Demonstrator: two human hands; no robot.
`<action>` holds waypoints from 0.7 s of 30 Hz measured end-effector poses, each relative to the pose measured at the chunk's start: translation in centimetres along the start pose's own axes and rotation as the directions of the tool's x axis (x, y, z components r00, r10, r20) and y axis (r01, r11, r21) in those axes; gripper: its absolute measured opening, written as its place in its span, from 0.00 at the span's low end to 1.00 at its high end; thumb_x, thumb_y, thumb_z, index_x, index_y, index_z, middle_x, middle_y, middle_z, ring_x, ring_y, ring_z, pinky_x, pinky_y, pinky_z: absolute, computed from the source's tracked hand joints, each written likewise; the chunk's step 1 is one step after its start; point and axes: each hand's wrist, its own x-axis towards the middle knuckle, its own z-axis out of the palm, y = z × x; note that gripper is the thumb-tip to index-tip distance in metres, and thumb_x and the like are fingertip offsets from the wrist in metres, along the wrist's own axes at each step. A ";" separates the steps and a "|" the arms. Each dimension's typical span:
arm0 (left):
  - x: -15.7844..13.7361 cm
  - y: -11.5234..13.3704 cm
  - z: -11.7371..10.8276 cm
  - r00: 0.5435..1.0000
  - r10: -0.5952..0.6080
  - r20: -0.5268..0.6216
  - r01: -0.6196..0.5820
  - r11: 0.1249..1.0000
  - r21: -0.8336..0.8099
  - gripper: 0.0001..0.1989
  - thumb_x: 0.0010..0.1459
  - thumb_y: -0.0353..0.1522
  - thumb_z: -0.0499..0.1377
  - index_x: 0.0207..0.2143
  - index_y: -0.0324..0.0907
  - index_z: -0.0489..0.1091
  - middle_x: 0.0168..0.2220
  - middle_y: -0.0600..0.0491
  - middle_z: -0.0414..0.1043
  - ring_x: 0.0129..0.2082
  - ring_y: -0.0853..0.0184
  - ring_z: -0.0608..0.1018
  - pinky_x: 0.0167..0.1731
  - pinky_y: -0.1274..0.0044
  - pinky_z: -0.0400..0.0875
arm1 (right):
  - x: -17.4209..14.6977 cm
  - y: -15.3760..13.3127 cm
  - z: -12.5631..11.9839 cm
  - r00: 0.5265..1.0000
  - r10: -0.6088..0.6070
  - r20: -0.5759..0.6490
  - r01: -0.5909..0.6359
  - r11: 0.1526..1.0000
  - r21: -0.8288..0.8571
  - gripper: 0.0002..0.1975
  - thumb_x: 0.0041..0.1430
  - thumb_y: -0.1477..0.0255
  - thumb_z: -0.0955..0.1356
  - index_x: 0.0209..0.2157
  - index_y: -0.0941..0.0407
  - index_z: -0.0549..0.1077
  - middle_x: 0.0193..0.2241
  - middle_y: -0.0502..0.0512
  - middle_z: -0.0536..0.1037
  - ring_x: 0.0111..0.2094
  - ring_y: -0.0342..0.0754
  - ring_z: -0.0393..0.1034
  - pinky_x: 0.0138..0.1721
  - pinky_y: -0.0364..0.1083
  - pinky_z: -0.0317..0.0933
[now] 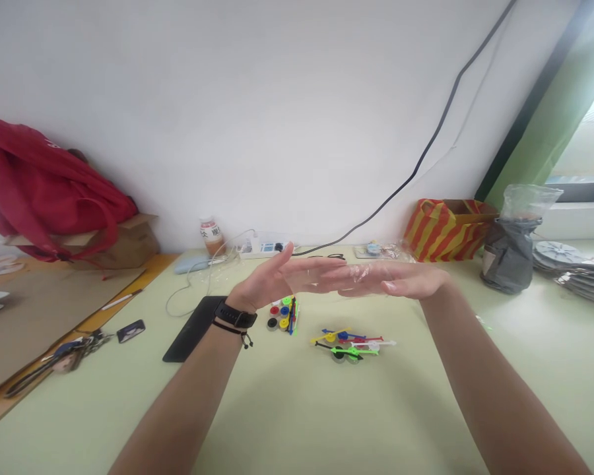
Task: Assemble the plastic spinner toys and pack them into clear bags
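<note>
My left hand (272,280), with a black watch and a cord bracelet at the wrist, reaches in above the table with its fingers straight and its thumb raised. Facing it, my right hand (413,280) has its fingers stretched to the left and its thumb apart. The fingertips of both overlap, and a crinkled clear plastic film (362,272) is held between them; its exact shape is hard to make out. Below the hands lie several coloured plastic arrow spinners (352,343). Beside them, to the left, are coloured discs (284,311) and loose arrows (292,315).
A black tablet-like slab (191,330), a card (131,330) and keys (86,343) lie left. A bottle (210,236) and power strip (267,249) stand by the wall. On the right are a striped bag (443,232), a grey bag (509,254) and stacked discs (584,284).
</note>
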 end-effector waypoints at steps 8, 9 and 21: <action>-0.3 -0.2 -1.0 0.955 -0.060 0.290 0.016 0.988 0.153 0.34 0.72 0.54 0.42 0.73 0.50 0.54 0.75 0.49 0.50 0.73 0.52 0.57 0.68 0.58 0.53 | 0.0 0.6 -0.8 0.957 -0.056 0.283 0.124 0.966 -0.226 0.35 0.66 0.53 0.69 0.70 0.51 0.62 0.71 0.57 0.59 0.73 0.56 0.48 0.71 0.54 0.42; -0.2 -0.2 -1.0 0.943 -0.120 0.310 0.049 0.973 0.227 0.33 0.72 0.53 0.43 0.73 0.51 0.51 0.75 0.50 0.47 0.73 0.53 0.55 0.69 0.59 0.51 | 0.1 0.7 -0.7 0.953 -0.038 0.301 0.120 0.959 -0.258 0.36 0.66 0.56 0.70 0.71 0.51 0.61 0.71 0.57 0.59 0.73 0.55 0.48 0.72 0.53 0.42; 0.5 -1.2 -0.5 0.944 -0.245 0.220 0.122 0.881 0.458 0.41 0.66 0.48 0.60 0.74 0.52 0.46 0.64 0.44 0.66 0.64 0.53 0.68 0.62 0.62 0.64 | -0.1 -0.4 1.0 0.998 -0.027 0.052 0.046 0.901 -0.431 0.23 0.71 0.66 0.66 0.65 0.45 0.71 0.63 0.52 0.73 0.63 0.51 0.67 0.64 0.50 0.60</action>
